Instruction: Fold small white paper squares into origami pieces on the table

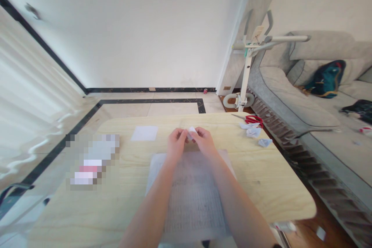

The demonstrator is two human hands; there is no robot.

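A small piece of folded white paper (192, 131) is pinched between my two hands above the far half of the table. My left hand (177, 140) grips its left side with thumb and fingertips. On the other side, my right hand (204, 138) closes its thumb and fingers around the paper. The fingers partly hide its shape. Beneath my forearms lies a large printed sheet (197, 197). A flat white square of paper (144, 133) rests to the left of my hands.
Red-handled scissors (254, 120) lie at the table's far right, beside several folded paper pieces (253, 132). A blurred-out object (94, 159) is on the left of the wooden table (128, 201). A grey sofa (314, 131) and exercise equipment (246, 73) stand beyond the right edge.
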